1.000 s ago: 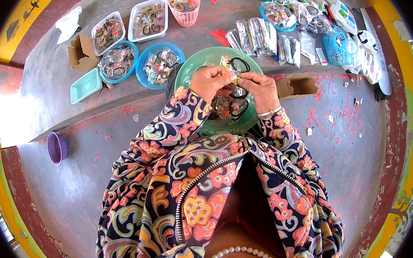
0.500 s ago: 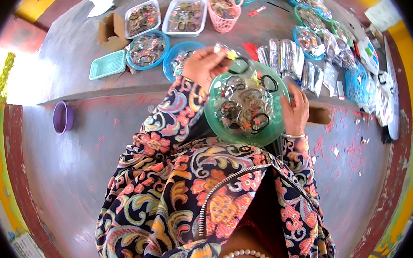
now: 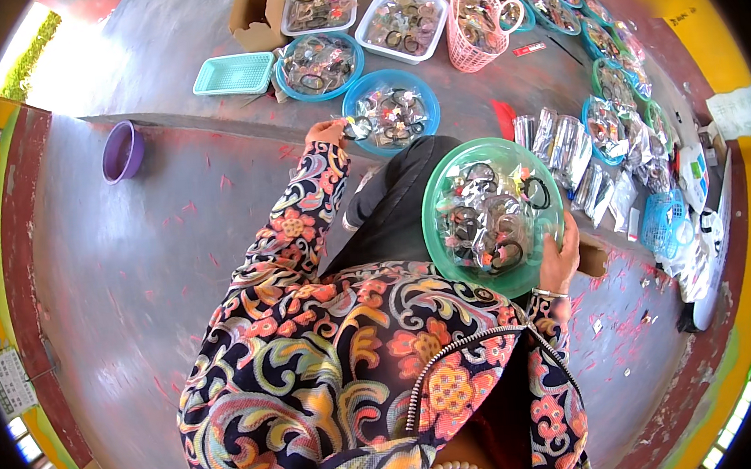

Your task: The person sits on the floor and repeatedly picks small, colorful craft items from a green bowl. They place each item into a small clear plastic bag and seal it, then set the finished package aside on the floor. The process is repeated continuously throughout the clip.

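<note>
My right hand (image 3: 559, 257) grips the right rim of a round green basin (image 3: 439, 238), fingers outside and thumb over the edge. Inside it lie several clear packets (image 3: 491, 217) with black hair ties and small coloured decorations. The basin rests about my lap, next to my dark-trousered knee. Out to the left, my left hand (image 3: 326, 133) is closed at the left rim of a blue basin (image 3: 426, 107). A clear packet with a dark hair tie (image 3: 356, 129) shows right at its fingertips, over that rim. More such packets fill the blue basin.
On the raised ledge stand another blue basin (image 3: 282, 81), a turquoise tray (image 3: 232, 89), a cardboard box (image 3: 252, 34), two white trays and a pink basket (image 3: 467, 51). Silvery packets (image 3: 562, 145) and more basins lie to the right. A purple bucket (image 3: 123, 152) stands at left.
My left hand has moved from above the green basin leftward to the blue basin, with the packet. My right hand still holds the green basin. The view has shifted.
</note>
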`<state>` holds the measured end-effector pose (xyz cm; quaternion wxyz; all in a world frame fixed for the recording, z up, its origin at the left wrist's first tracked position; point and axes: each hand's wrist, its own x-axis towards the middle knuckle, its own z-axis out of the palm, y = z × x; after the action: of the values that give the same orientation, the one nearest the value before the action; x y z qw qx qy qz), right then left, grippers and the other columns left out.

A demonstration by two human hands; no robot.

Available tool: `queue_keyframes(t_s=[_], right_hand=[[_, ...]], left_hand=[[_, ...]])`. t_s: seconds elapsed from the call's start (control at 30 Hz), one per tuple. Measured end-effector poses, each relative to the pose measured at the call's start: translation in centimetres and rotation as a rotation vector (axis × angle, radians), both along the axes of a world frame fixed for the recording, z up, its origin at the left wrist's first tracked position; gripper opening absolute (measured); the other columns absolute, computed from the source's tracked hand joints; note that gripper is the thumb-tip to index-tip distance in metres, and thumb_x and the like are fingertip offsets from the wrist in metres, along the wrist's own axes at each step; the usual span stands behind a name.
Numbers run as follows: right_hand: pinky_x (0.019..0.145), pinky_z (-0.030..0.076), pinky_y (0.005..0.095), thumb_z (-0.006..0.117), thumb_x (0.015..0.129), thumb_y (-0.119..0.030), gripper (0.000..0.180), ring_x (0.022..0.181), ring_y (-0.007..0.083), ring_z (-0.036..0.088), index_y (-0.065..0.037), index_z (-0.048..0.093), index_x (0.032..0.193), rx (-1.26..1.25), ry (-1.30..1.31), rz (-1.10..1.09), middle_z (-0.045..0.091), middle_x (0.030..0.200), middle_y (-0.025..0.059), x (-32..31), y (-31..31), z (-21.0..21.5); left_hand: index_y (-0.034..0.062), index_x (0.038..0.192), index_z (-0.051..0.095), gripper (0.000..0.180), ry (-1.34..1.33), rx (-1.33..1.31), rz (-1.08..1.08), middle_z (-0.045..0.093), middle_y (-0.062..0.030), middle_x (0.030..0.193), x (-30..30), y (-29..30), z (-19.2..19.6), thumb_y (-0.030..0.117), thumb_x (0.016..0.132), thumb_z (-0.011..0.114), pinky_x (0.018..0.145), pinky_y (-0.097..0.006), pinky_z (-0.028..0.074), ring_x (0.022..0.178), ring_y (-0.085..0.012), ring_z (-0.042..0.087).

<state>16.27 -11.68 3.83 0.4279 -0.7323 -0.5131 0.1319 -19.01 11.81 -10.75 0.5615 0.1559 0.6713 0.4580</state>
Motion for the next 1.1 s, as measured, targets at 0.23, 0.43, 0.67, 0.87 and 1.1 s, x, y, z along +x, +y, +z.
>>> queue_keyframes(t_s=[0.23, 0.43, 0.67, 0.87, 1.1], right_hand=[[0.090, 0.035, 0.0315, 0.048, 0.075, 0.002, 0.046, 0.106, 0.0231, 0.047, 0.001, 0.042, 0.120, -0.053, -0.017, 0.000, 0.047, 0.116, 0.0153, 0.0, -0.7, 0.6], [0.091, 0.035, 0.0312, 0.048, 0.076, 0.001, 0.044, 0.106, 0.0227, 0.047, 0.002, 0.041, 0.120, -0.055, 0.038, 0.017, 0.047, 0.116, 0.0148, -0.6, -0.5, 1.2], [0.090, 0.035, 0.0320, 0.049, 0.076, 0.000, 0.043, 0.105, 0.0242, 0.048, 0.000, 0.043, 0.119, -0.033, -0.052, 0.012, 0.049, 0.114, 0.0148, -0.8, -0.6, 1.5], [0.090, 0.035, 0.0328, 0.050, 0.075, 0.000, 0.045, 0.104, 0.0252, 0.048, -0.001, 0.043, 0.119, -0.033, -0.073, 0.003, 0.050, 0.114, 0.0144, -0.6, -0.8, 1.4], [0.091, 0.034, 0.0327, 0.050, 0.074, 0.000, 0.046, 0.105, 0.0252, 0.047, -0.001, 0.043, 0.119, -0.018, -0.029, 0.003, 0.050, 0.114, 0.0139, -0.9, -1.0, 1.6]], left_hand=[[0.0009, 0.080, 0.063, 0.023, 0.047, -0.017, -0.250, 0.057, -0.0049, 0.059, 3.0, 1.2, -4.7, 0.021, 0.072, 0.069, 0.044, -0.027, 0.040, 0.048, -0.0111, 0.050], [-0.0036, 0.086, 0.058, 0.018, -0.199, 0.016, -0.367, 0.056, -0.0071, 0.065, 6.1, 2.6, -5.6, 0.012, 0.077, 0.062, 0.045, -0.028, 0.041, 0.054, -0.0156, 0.053], [0.0037, 0.085, 0.063, 0.021, 0.809, 0.178, -0.561, 0.062, -0.0166, 0.084, 5.4, 0.6, -1.3, 0.019, 0.074, 0.053, 0.072, -0.038, 0.046, 0.083, -0.0318, 0.059], [0.0101, 0.092, 0.061, 0.020, 0.946, 0.726, -0.861, 0.060, -0.0131, 0.092, 7.1, 0.5, -4.0, 0.016, 0.079, 0.047, 0.075, -0.039, 0.046, 0.085, -0.0304, 0.058], [0.0037, 0.106, 0.052, 0.029, 1.121, 0.572, -1.298, 0.059, -0.0167, 0.094, 8.3, 4.8, -16.3, 0.009, 0.082, 0.037, 0.073, -0.040, 0.046, 0.085, -0.0330, 0.057]])
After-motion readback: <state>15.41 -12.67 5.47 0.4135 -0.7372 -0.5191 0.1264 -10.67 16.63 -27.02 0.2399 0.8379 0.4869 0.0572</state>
